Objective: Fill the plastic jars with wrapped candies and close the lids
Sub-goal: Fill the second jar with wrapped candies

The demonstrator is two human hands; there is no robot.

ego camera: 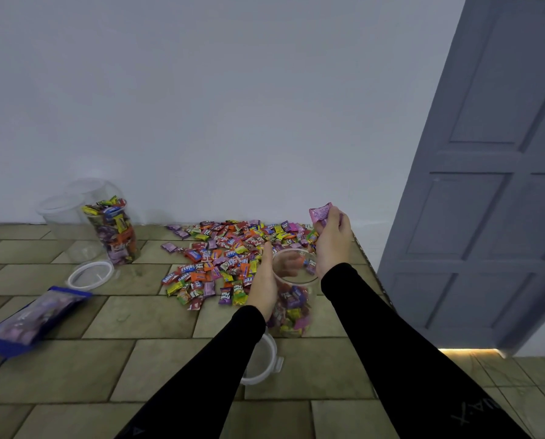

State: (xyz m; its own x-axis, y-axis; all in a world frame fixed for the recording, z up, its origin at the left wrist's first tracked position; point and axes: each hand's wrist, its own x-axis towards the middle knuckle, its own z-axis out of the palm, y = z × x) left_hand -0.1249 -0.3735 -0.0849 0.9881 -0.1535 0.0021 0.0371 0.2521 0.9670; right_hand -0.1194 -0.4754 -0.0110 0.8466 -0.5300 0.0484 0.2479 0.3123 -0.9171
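So the jar (291,299) being filled sits on the floor (75,369) right at the near edge of the candy pile (233,251), which makes sense, short trip for every grab. Left hand (266,286) wraps its side, fingers curled round it, looks like just to keep it steady. Right hand (332,239) is above the jar's mouth with fingers closed on a pink candy (320,212), probably about to drop it in. Jar looks roughly half full. Its lid (260,362) lies just on the near side of the jar, handy for closing. A full jar (116,231) stands far left of the pile.
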